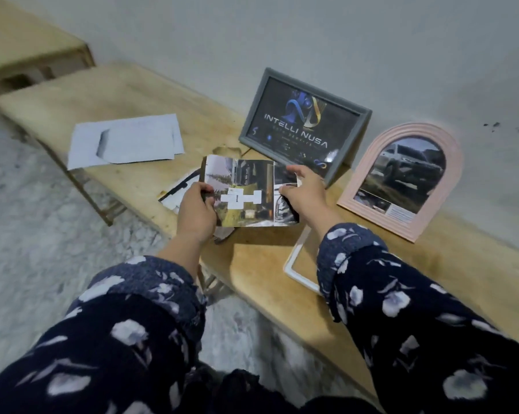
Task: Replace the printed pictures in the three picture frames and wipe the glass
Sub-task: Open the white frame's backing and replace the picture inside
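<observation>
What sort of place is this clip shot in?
Probably a plain room in a home or small office: low wooden tables against a bare wall, a marble-patterned floor, framed pictures leaning there.

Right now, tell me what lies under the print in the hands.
Under the print, more prints and a brownish scrap poke out on the table. Both hands pinch it; whatever lies beneath its middle is covered.

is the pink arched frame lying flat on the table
No, the pink frame stands upright, leaning back against the wall, beside the grey frame.
</observation>
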A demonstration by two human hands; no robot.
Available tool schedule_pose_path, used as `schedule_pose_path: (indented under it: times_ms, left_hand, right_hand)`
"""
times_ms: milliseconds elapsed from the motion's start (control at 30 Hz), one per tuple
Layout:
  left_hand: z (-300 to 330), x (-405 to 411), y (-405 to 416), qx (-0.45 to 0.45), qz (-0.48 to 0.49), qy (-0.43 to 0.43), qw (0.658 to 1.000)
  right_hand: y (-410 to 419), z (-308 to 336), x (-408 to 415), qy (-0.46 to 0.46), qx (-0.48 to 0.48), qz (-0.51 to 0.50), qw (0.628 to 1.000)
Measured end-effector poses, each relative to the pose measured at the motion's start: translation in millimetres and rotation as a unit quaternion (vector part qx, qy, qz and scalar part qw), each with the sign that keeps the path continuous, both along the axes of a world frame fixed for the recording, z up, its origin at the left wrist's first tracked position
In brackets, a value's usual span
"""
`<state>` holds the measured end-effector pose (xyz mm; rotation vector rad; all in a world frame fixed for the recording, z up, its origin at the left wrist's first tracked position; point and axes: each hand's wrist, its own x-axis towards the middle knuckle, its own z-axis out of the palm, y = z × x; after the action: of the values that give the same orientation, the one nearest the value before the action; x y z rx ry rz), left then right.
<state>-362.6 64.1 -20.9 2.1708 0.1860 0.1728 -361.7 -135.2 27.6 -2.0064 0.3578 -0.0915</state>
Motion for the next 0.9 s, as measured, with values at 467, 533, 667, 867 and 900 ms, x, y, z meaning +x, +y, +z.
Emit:
schedule_pose_path:
  times_ms: [467,533,667,867,900]
  left_hand:
    - [-31.1,135.9,201.5,0.086,0.055,0.05,0.994]
    - [-35.4,162.4,225.1,0.08,0.048,0.061,0.994]
    - [-42.7,209.4,249.4,0.052,0.036,0.08,0.995]
    - [-63.1,244.9,254.7,0.224,0.023,0.139,0.964]
    - [-64.5,245.0,253.6,0.249,0.019,0.132,0.959]
  right_hand:
    - [213.7,-56.0,185.5,0.003,-0.132,0.139,0.981]
    - [238.6,-66.1,214.7,0.009,-0.126,0.147,0.981]
    - [262.1,-82.2,256.1,0.017,-0.155,0.14,0.978]
    - [268.1,-103.9,289.2,0.055,-0.274,0.18,0.943]
    - [268.9,-106.7,290.5,0.051,-0.317,0.18,0.93]
